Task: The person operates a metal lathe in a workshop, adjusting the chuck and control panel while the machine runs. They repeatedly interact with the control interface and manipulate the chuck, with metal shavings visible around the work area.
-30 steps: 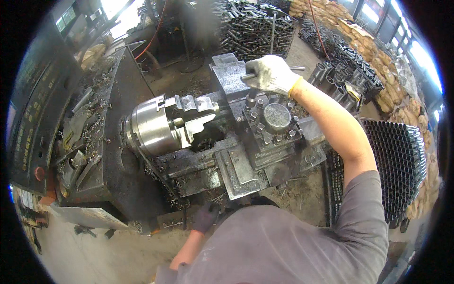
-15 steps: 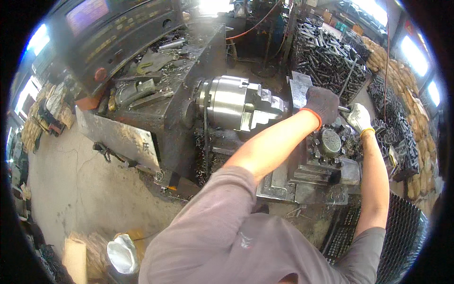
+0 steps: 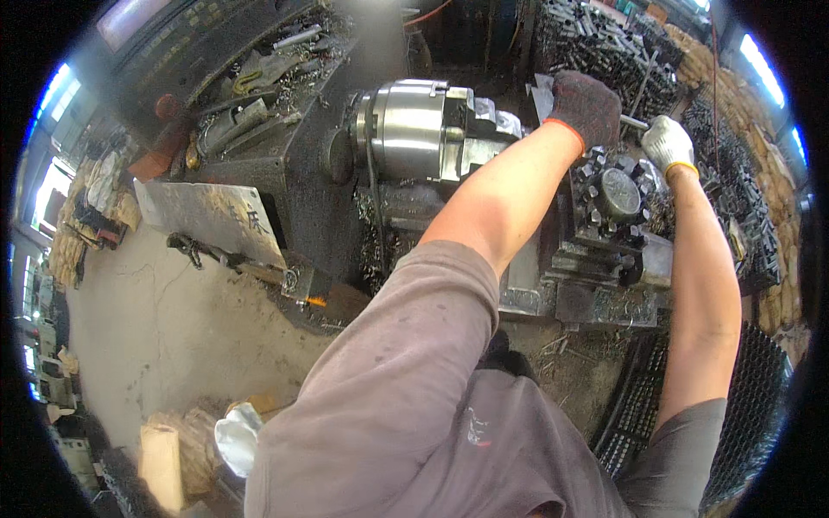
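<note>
At the tool post's (image 3: 619, 192) far side: metal bar (image 3: 635, 122), partly covered

Metal bar, one: short length visible between the hands; ends concealed. Right hand (image 3: 669, 142), pale glove: grip closed around the bar. Left hand (image 3: 585, 108), dark glove: back uppermost, fingers hidden; grip cannot be told. Chuck (image 3: 406, 129), bright steel: front partly behind left forearm (image 3: 509, 194). Screen (image 3: 125, 24), upper left: cut off, illegible.

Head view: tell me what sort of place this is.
Most likely a metal-machining workshop: a shiny lathe chuck, a bolted tool post under the worker's arms, and heaped metal tubes beyond point to it.
</note>
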Tool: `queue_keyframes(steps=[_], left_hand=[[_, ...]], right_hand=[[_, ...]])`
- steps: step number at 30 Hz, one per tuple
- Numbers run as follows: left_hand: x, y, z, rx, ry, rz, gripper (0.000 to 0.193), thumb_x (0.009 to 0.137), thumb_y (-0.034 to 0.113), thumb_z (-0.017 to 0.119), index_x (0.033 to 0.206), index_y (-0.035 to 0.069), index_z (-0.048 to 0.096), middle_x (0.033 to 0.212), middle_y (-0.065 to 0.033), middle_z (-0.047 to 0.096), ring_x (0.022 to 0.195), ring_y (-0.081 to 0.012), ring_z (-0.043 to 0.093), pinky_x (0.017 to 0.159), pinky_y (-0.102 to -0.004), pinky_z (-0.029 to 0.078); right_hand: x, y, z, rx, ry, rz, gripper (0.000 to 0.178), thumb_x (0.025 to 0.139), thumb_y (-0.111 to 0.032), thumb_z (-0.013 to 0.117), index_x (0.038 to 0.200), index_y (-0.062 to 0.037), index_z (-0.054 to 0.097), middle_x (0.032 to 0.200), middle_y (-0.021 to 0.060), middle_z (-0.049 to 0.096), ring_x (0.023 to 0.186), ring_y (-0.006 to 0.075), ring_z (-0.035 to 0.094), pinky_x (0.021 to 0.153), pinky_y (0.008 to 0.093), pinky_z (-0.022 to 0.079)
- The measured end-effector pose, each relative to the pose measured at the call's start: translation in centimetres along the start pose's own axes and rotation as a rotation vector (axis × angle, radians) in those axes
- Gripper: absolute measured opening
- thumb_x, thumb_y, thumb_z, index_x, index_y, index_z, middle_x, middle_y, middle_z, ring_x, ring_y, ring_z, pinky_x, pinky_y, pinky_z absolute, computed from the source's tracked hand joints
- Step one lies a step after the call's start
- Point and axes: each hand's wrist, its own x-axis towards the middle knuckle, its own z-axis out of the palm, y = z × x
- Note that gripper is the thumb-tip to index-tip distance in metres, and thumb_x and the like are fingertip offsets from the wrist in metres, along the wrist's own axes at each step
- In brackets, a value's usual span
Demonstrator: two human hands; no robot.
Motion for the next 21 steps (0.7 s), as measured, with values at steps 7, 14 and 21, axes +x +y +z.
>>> queue_keyframes(steps=[7,14,21], left_hand=[[-0.1,0.6,-1.6,0.095,-0.062,-0.005,0.030,0.084,0.038,0.067,0.099,0.019,0.085,0.097,-0.0103,0.081,0.091,-0.0303,0.080,0.076,-0.0488,0.060],[-0.4,-0.7,-0.8,0.049,-0.071,0.003,0.042,0.083,0.052,0.072,0.110,0.021,0.081,0.099,-0.0123,0.079,0.092,-0.0347,0.078,0.080,-0.0502,0.060],[0.9,-2.2,-5.0,-0.482,-0.558,-0.154,0.060,0.088,0.057,0.073,0.127,0.012,0.077,0.096,-0.0125,0.079,0.093,-0.0301,0.077,0.081,-0.0429,0.057]], right_hand=[[-2.2,-0.3,-1.5,-0.015,0.036,-0.001,0.038,0.092,-0.040,0.061,0.109,-0.0121,0.082,0.113,0.0195,0.078,0.106,0.0355,0.075,0.095,0.0430,0.059],[-3.1,-0.3,-1.8,0.186,-0.025,-0.090,0.031,0.089,-0.031,0.062,0.101,-0.0098,0.082,0.102,0.0218,0.078,0.097,0.0407,0.076,0.087,0.0467,0.060],[-0.6,-0.1,-3.4,0.193,0.048,-0.373,0.027,0.084,-0.030,0.066,0.093,-0.0087,0.080,0.096,0.0200,0.078,0.091,0.0403,0.076,0.082,0.0476,0.061]])
